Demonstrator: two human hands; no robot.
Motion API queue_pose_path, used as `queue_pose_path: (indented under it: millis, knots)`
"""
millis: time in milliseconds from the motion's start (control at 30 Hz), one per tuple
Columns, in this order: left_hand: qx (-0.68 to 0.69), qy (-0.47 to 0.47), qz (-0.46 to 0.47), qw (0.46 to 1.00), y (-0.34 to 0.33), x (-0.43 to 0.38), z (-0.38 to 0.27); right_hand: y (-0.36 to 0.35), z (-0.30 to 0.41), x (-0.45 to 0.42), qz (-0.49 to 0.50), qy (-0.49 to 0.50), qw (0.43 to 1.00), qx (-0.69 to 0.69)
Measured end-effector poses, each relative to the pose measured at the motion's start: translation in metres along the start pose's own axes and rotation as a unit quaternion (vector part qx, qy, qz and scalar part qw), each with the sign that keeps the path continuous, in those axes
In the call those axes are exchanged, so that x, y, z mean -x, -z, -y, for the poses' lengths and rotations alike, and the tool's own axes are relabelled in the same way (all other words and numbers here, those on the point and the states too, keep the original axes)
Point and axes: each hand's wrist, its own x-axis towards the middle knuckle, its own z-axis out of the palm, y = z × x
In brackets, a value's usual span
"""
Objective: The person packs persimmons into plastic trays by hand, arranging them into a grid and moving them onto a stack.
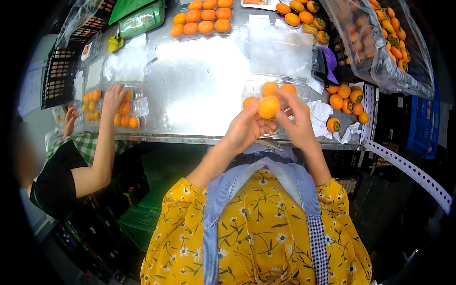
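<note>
An orange persimmon (269, 107) is between my two hands, above a clear plastic clamshell tray (251, 87). My left hand (245, 124) supports it from the left, thumb along its side. From the right, my right hand (298, 123) holds it with thumb and fingers. Behind it, persimmons (270, 88) sit in the tray, several in all; my hands partly cover the tray's near side. The clamshell's lid (281, 53) lies folded back, away from me. Loose persimmons (343, 91) and crumpled white paper (320, 114) lie to the right of my right hand.
The metal table (199, 89) carries a filled clear pack (207, 15) at the back. At right stands a plastic-lined crate of persimmons (395, 39); a perforated metal strip (409, 167) juts toward me. Left, a co-worker's hand (114, 98) touches fruit in another clamshell (140, 103).
</note>
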Motion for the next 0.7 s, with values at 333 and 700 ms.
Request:
queue_pose_path:
  millis: [333, 700]
  knots:
    - [-0.071, 0.016, -0.011, 0.997, 0.004, -0.001, 0.010, -0.003, -0.004, -0.004, -0.037, 0.048, 0.997, 0.056]
    - [-0.222, -0.229, -0.063, 0.945, -0.017, 0.006, 0.021, 0.006, -0.010, 0.000, -0.047, -0.008, 0.997, -0.060]
